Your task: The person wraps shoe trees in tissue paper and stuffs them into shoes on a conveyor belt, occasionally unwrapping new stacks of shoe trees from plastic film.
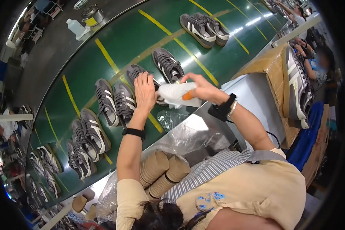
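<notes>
My left hand (145, 92) lies over a dark grey sneaker (133, 72) with its fingers together across the upper, gripping it. Much of that shoe is hidden beneath the hand. In my right hand (204, 89) is a wad of crumpled white paper (171, 93), pinched at the shoe's opening; an orange cover sits on one finger. Whether the paper is inside the shoe I cannot tell. Another grey sneaker (165, 63) stands just to the right, its heel end close to my right fingers.
More sneakers (105, 101) with white stripes line the green conveyor belt (122, 46) marked with yellow lines; a pair (204, 30) stands farther up. Brown stacked cardboard forms (155, 166) and clear plastic lie near me. A cardboard box (262, 63) with sneakers stands right.
</notes>
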The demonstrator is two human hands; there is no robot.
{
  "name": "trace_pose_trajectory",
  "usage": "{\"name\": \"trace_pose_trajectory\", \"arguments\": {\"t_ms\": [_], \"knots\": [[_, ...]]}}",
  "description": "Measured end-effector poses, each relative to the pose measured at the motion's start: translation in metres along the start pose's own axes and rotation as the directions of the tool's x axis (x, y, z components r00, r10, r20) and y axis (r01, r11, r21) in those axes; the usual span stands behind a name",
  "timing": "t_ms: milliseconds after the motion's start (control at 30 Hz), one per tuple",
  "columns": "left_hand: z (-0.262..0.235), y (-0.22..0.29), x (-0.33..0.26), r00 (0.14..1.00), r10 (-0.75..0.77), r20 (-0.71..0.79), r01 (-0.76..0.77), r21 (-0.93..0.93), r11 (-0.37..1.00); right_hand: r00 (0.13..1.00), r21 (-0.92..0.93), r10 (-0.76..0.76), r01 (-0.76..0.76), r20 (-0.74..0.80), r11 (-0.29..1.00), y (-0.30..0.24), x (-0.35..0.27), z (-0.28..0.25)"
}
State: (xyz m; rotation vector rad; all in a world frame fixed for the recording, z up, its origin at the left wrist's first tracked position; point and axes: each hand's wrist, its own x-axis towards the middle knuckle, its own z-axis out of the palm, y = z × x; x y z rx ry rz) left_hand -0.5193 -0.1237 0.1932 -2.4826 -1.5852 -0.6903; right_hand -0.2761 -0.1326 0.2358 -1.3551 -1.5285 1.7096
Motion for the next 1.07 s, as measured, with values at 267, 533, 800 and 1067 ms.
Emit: {"name": "trace_pose_trajectory", "arguments": {"t_ms": [267,533,800,1067], "knots": [[0.007,-0.042,0.011,0.974,-0.120,0.192,0.193,-0.425,0.884,0.959,-0.680,-0.281,0.182,-0.037,0.710,-0.027,0.062,0.072],[0.000,-0.060,-0.001,0.964,-0.061,0.257,0.184,-0.490,0.852,0.999,0.137,0.035,-0.033,-0.012,0.990,0.021,0.063,0.052],[0.015,-0.059,0.007,0.979,0.061,0.192,0.021,-0.397,0.917,0.921,-0.759,-0.389,0.272,0.026,0.592,0.001,0.075,0.099],[0.019,-0.077,-0.021,0.976,-0.098,0.196,0.194,-0.559,0.806,0.908,-0.599,-0.259,0.413,0.329,0.687,0.001,0.040,0.089]]}}
